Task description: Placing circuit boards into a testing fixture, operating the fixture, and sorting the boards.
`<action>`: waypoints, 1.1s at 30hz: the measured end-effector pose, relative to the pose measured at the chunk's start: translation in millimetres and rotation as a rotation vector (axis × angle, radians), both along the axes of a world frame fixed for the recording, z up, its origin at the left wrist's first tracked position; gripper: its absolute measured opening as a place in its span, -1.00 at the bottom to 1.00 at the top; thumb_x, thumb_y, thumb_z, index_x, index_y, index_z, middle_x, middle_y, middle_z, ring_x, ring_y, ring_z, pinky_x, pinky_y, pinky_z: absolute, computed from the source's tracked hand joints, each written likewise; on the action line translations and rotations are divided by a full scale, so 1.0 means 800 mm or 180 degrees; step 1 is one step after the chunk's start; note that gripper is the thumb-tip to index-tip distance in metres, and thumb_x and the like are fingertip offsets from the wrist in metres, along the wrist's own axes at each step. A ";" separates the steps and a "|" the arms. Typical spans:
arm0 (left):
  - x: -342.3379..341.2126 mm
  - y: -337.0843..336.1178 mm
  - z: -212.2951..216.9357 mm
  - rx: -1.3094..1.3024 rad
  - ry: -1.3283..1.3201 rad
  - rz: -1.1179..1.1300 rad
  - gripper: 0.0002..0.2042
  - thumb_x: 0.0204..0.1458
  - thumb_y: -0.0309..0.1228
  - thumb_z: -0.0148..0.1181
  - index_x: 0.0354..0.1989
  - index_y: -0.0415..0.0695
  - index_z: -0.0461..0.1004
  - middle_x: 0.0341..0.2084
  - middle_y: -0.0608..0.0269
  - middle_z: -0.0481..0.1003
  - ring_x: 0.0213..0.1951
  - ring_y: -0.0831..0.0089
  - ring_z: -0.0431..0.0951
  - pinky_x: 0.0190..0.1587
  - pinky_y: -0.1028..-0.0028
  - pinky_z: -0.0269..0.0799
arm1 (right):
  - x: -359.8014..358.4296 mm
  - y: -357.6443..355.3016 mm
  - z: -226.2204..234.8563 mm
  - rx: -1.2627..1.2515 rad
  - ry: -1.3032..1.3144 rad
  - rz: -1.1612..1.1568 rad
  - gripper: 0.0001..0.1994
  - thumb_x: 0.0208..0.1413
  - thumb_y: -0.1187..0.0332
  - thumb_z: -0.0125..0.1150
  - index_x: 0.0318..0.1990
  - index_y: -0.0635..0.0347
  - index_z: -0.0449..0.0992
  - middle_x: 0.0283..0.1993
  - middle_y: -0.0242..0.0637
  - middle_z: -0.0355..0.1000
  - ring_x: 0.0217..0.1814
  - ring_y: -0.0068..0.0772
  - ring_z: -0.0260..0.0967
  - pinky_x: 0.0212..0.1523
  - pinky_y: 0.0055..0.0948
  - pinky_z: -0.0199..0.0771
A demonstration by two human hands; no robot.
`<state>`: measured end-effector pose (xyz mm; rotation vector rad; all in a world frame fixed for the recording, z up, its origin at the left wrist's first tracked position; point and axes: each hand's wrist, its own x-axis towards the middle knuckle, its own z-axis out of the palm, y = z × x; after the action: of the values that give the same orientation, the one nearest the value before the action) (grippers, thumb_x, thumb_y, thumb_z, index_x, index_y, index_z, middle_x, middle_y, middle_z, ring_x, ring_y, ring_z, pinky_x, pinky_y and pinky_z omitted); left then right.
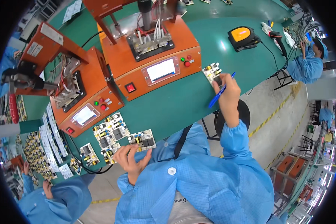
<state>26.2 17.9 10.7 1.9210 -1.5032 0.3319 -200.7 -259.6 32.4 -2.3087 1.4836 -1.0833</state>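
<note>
My right hand is closed on the near end of a small circuit board over the right part of the bench. A blue pen is tucked across the same hand, slanting past the fingers. At the bench's front edge my left hand is spread, thumb apart from the bent fingers. Its fingertips are beside or on a circuit board; contact is hard to make out. Just left of that hand lies another board, partly covered by it, and more boards lie beyond.
Two orange test machines with lit screens stand along the bench's far side. A black and yellow scanner-like device sits at the back right. Many boards cover the left. Co-workers sit at both sides. A round stool stands below.
</note>
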 end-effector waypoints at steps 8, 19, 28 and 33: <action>-0.003 -0.001 0.002 -0.0048 -0.0014 0.0026 -0.56 -0.25 -0.25 0.46 -0.18 -0.13 0.46 -0.25 0.21 0.43 -0.15 0.23 0.36 -0.06 0.24 0.19 | -0.036 -0.149 -0.018 -0.0602 -0.0007 -0.0253 -0.69 -0.16 0.51 0.38 -0.41 0.28 0.27 -0.51 -0.14 0.28 -0.50 -0.10 0.28 -0.46 -0.32 0.29; 0.000 0.000 0.003 -0.0113 0.0050 0.0057 -0.57 -0.23 -0.31 0.42 -0.15 -0.15 0.45 -0.24 0.19 0.42 -0.14 0.21 0.38 -0.04 0.22 0.19 | -0.028 -0.163 -0.027 -0.0701 0.0584 -0.0385 -0.67 -0.11 0.28 0.39 -0.43 0.18 0.28 -0.50 -0.18 0.34 -0.46 -0.03 0.37 -0.48 -0.15 0.30; 0.003 0.008 0.011 -0.0114 0.0005 0.0169 -0.58 -0.21 -0.34 0.39 -0.14 -0.16 0.44 -0.22 0.18 0.41 -0.13 0.20 0.38 -0.05 0.22 0.18 | 0.079 -0.227 -0.018 -0.0351 0.0418 0.0515 -0.64 -0.15 0.29 0.40 -0.40 0.18 0.27 -0.44 -0.09 0.36 -0.37 0.14 0.35 -0.44 -0.13 0.31; 0.001 0.014 0.012 -0.0101 0.0044 0.0386 -0.60 -0.19 -0.36 0.37 -0.15 -0.17 0.44 -0.22 0.17 0.41 -0.13 0.19 0.38 -0.04 0.22 0.19 | 0.138 -0.337 -0.049 -0.0087 -0.0372 0.1584 -0.69 -0.09 0.49 0.32 -0.42 0.20 0.19 -0.28 -0.09 0.48 -0.22 -0.02 0.50 -0.35 -0.35 0.43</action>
<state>26.8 29.3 20.6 1.9895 -1.3677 0.3930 -90.0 -528.8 -6.9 -2.3944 0.7883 -1.0671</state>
